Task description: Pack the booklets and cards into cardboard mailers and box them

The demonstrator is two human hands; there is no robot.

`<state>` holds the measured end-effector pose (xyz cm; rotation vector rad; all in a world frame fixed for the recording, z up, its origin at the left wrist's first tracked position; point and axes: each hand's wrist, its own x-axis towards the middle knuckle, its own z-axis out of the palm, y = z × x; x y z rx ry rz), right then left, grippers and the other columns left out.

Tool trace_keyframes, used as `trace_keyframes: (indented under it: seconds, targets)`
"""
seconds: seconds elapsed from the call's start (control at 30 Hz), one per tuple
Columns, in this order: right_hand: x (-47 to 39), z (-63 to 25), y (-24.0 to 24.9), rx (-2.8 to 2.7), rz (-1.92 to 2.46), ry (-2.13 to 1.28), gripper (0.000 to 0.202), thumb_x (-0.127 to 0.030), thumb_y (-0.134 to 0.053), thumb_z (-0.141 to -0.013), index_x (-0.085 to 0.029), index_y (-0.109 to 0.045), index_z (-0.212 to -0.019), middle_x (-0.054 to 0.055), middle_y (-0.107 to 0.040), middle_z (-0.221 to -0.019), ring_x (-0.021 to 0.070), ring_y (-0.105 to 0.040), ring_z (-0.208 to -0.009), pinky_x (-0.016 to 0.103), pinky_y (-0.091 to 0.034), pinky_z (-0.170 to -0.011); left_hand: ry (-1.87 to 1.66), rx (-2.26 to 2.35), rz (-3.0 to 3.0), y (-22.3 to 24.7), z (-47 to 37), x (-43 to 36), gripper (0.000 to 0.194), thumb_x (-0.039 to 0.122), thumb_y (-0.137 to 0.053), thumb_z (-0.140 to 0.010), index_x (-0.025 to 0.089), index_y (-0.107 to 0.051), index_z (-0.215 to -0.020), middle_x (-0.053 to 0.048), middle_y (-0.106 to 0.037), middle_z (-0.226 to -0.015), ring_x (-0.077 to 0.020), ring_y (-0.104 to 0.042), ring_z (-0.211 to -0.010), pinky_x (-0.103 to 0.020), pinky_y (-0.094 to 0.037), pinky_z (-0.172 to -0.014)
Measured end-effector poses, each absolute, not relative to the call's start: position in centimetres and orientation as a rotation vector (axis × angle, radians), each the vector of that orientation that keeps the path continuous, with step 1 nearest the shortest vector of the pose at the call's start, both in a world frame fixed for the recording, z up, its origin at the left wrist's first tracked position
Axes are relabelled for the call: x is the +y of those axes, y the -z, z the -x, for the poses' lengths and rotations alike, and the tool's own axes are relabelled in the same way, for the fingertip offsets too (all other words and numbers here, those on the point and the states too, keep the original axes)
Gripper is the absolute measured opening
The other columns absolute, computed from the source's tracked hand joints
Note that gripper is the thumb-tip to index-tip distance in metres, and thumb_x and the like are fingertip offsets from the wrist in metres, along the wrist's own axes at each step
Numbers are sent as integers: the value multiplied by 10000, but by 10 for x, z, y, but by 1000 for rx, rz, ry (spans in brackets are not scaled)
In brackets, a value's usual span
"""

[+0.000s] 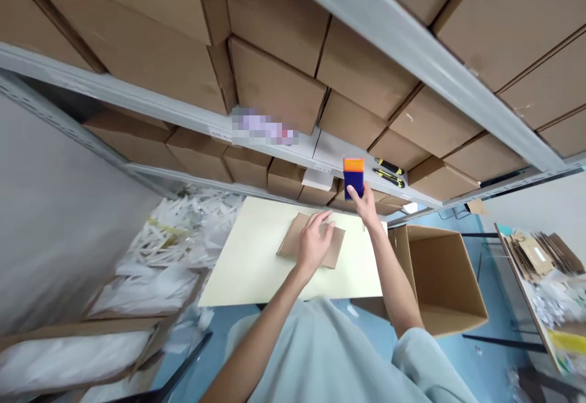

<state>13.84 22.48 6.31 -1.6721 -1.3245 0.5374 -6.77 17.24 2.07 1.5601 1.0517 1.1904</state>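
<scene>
A flat brown cardboard box [289, 239] lies at a slant on the pale cream tabletop [247, 268]. Over its middle is my left hand [315, 239], fingers loosely stretched and thumb apart, gripping nothing; whether it touches the cardboard I cannot tell. My right hand [365, 203] is raised at the shelf's front edge, thumb and fingers around a small dark blue box with an orange top [353, 178]. Just right of that box, two yellow-and-black utility knives [389, 172] lie on the shelf.
Cardboard boxes [279, 85] fill the grey metal shelf [183, 107] above and behind the table. A large open carton [439, 275] stands at right. White packing scraps [183, 226] are heaped at left. Another table [522, 281] with flat cardboard and plastic is far right.
</scene>
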Motion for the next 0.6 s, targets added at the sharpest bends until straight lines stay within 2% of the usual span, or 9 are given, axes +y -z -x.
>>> trace_keyframes:
  seconds: [0.1, 0.27, 0.4, 0.47, 0.6]
  targets:
    - [150, -98, -32, -1007, 1545, -828, 564, -729, -699, -973, -193, -701, -1149, 101, -813, -1105, 264, -753, -1006, 424, -629, -993, -1208, 1024, -1535, -17, 68, 147, 251, 331, -652, -1064, 248, -742, -1283, -103, -770, -1223, -236, -779, -1075, -390, -666, -1001]
    - [82, -58, -10, -748, 1498, -955, 581, -740, -751, -940, -207, -722, -1170, 116, -824, -1170, 279, -785, -1090, 464, -640, -1051, -1205, 1039, -1550, -9, 65, 109, 217, 288, -649, -1079, 265, -741, -1274, -83, -771, -1202, -221, -784, -1072, -359, -664, -1006]
    - [63, -70, -8, -811, 1482, -1099, 673, -835, -676, -946, -198, -765, -1144, 123, -832, -1112, 312, -793, -1117, 486, -665, -1024, -1178, 1031, -1643, -5, 64, 89, 212, 322, -635, -1099, 281, -746, -1274, -67, -784, -1220, -223, -784, -1123, -353, -653, -1044]
    - [54, -86, -5, -888, 1504, -1121, 689, -854, -655, -948, -200, -768, -1132, 107, -833, -1083, 304, -796, -1094, 483, -660, -1036, -1153, 1046, -1648, -2, 61, 79, 192, 338, -657, -1087, 279, -750, -1244, -56, -791, -1206, -215, -791, -1069, -348, -663, -1017]
    - [28, -129, 0, -1170, 1573, -1084, 562, -758, -684, -992, -235, -749, -1189, 79, -828, -1115, 284, -788, -1063, 450, -660, -1019, -1104, 1174, -1610, -4, 46, 57, 211, 384, -700, -1053, 270, -748, -1224, -45, -795, -1123, -200, -774, -936, -337, -680, -870]
